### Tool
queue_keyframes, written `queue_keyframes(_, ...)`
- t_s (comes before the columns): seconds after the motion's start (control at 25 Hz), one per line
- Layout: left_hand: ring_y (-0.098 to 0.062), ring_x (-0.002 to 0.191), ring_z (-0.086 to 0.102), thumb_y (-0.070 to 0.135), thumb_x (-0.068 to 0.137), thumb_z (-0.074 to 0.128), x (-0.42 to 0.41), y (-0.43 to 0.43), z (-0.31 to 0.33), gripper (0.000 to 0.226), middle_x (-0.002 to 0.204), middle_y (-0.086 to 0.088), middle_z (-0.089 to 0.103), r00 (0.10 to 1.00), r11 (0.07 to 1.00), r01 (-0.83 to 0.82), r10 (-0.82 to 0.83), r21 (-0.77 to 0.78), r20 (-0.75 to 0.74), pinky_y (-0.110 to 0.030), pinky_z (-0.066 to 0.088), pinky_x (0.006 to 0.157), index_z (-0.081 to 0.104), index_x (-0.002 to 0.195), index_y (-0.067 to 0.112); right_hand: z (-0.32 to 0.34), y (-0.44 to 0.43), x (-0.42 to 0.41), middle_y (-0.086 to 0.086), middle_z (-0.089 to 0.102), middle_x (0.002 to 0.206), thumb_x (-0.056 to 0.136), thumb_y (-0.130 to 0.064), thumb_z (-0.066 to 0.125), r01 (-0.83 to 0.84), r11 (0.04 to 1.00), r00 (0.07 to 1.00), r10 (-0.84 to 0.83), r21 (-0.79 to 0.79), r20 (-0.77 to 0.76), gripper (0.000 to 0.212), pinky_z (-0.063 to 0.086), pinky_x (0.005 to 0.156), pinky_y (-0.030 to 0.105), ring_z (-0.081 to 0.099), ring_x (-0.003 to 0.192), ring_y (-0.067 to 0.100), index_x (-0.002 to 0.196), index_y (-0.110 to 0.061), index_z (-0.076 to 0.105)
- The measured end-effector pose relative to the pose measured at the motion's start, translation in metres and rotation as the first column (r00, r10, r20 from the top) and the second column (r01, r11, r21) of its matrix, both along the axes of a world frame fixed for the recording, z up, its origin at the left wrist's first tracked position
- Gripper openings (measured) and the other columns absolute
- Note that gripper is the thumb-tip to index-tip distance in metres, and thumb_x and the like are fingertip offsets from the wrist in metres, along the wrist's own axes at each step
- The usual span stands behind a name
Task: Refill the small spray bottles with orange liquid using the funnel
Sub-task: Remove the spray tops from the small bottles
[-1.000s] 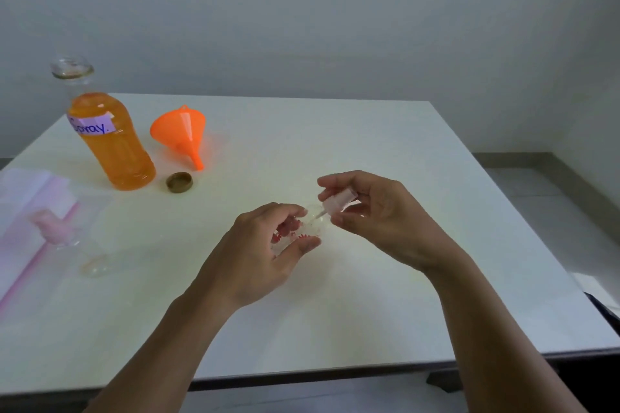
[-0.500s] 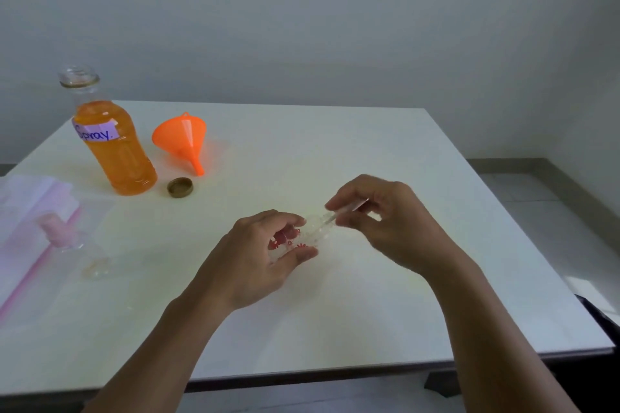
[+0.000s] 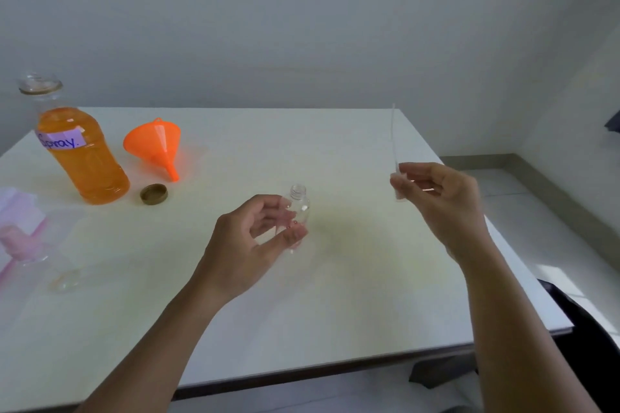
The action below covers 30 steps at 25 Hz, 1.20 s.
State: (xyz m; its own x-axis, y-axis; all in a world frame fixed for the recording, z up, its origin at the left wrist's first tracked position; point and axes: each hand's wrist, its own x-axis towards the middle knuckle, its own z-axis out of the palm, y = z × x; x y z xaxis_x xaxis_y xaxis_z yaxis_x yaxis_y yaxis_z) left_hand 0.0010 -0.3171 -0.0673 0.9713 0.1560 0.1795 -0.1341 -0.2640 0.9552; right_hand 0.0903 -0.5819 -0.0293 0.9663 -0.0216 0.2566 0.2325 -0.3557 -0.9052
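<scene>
My left hand (image 3: 248,245) grips a small clear spray bottle (image 3: 299,208) upright near the table's middle; its threaded neck is uncovered. Off to the right, my right hand (image 3: 439,198) pinches the removed spray head (image 3: 397,183), whose thin dip tube (image 3: 392,134) points upward. An orange funnel (image 3: 154,144) lies on its side at the back left. Left of it stands a big uncapped bottle of orange liquid (image 3: 84,157) labelled "Spray". Its brown cap (image 3: 153,193) rests on the table beside it.
A clear bag with pink trim (image 3: 20,228) lies at the left edge, with another small pink-topped bottle (image 3: 20,245) inside. A clear cap or small bottle (image 3: 67,280) lies near it. The white table (image 3: 335,278) ends close on the right and front.
My right hand has pulled the spray head and its tube out of the small bottle and carried it up and to the right. My left hand has turned the bottle upright.
</scene>
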Motion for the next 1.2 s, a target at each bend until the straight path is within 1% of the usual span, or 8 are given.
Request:
queue_keyframes(0.12,-0.004,0.095,0.070,0.034,0.073,0.083,0.014,-0.029,-0.006,0.038,0.101,0.014,0.075,1.000,1.000,0.023,-0.023,-0.006,0.016,-0.021,0.054,0.085,0.065,0.105,0.024,-0.019,-0.003,0.009,-0.008,0.080,0.083,0.084,-0.021,0.083,0.054,0.998,0.998,-0.053,0.022,-0.043,0.023,0.061,0.088,0.026,0.077,0.082,0.004,0.107,-0.023,0.075)
queue_keyframes(0.36,0.000,0.092,0.069,0.036,0.075,0.081,0.040,-0.078,-0.019,0.037,0.101,0.013,0.074,1.000,1.000,0.020,-0.020,-0.023,0.013,-0.027,0.058,0.079,0.065,0.107,0.027,-0.045,-0.004,0.025,-0.008,0.077,0.093,0.092,-0.026,0.071,0.202,0.959,0.979,-0.198,-0.201,0.037,0.025,0.050,0.072,0.002,0.072,0.079,0.002,0.115,-0.017,0.076)
queue_keyframes(0.44,0.001,0.093,0.068,0.038,0.075,0.081,0.047,-0.090,-0.021,0.039,0.103,0.013,0.073,1.000,1.000,0.023,-0.023,-0.009,0.013,-0.027,0.058,0.080,0.064,0.109,0.028,-0.049,-0.007,0.030,-0.009,0.075,0.091,0.093,-0.025,0.070,0.217,0.947,0.976,-0.212,-0.236,0.049,0.024,0.046,0.067,-0.001,0.070,0.078,-0.001,0.113,-0.016,0.076)
queue_keyframes(0.56,0.002,0.096,0.066,0.040,0.075,0.081,0.055,-0.103,-0.022,0.045,0.106,0.014,0.072,0.999,0.999,0.031,-0.032,0.027,0.016,-0.026,0.057,0.081,0.062,0.113,0.026,-0.054,-0.009,0.034,-0.010,0.074,0.086,0.091,-0.023,0.071,0.209,0.946,0.978,-0.200,-0.246,0.061,0.023,0.048,0.068,0.003,0.069,0.075,0.000,0.112,-0.016,0.075)
queue_keyframes(0.76,0.003,0.095,0.066,0.042,0.074,0.082,0.067,-0.115,-0.024,0.051,0.109,0.015,0.071,1.000,0.998,0.028,-0.028,0.047,0.012,-0.025,0.056,0.081,0.061,0.118,0.027,-0.064,-0.012,0.035,-0.009,0.074,0.085,0.096,-0.025,0.065,0.150,0.950,0.989,-0.143,-0.273,0.047,0.020,0.059,0.076,0.023,0.071,0.079,0.007,0.112,-0.018,0.072)
queue_keyframes(0.88,0.000,0.095,0.065,0.040,0.067,0.087,0.063,-0.112,-0.029,0.064,0.111,0.016,0.068,0.999,0.997,0.038,-0.035,0.063,-0.040,-0.021,0.054,0.085,0.059,0.123,0.029,-0.061,-0.019,0.032,-0.009,0.071,0.094,0.094,-0.032,0.069,0.102,0.958,0.992,-0.119,-0.268,-0.048,0.035,0.053,0.069,0.013,0.069,0.087,0.008,0.126,-0.018,0.065)
queue_keyframes(1.0,-0.001,0.104,0.063,0.030,0.063,0.091,0.052,-0.099,-0.034,0.079,0.121,0.012,0.064,0.994,0.995,0.062,-0.055,0.076,-0.094,-0.021,0.051,0.092,0.054,0.132,0.027,-0.051,-0.027,0.025,-0.003,0.066,0.104,0.088,-0.025,0.077,0.047,0.942,0.965,-0.128,-0.331,-0.227,0.053,0.048,0.069,0.019,0.064,0.094,0.013,0.136,-0.024,0.054)
queue_keyframes(1.2,0.003,0.101,0.063,0.026,0.075,0.084,-0.005,-0.052,-0.030,0.057,0.119,0.014,0.065,0.994,0.991,0.009,0.006,0.136,-0.111,-0.015,0.051,0.090,0.059,0.126,0.027,-0.035,-0.030,-0.015,0.000,0.065,0.100,0.089,-0.022,0.070,-0.026,0.849,0.909,-0.200,-0.528,-0.366,0.020,0.042,0.058,0.022,0.057,0.076,0.006,0.108,-0.017,0.067)
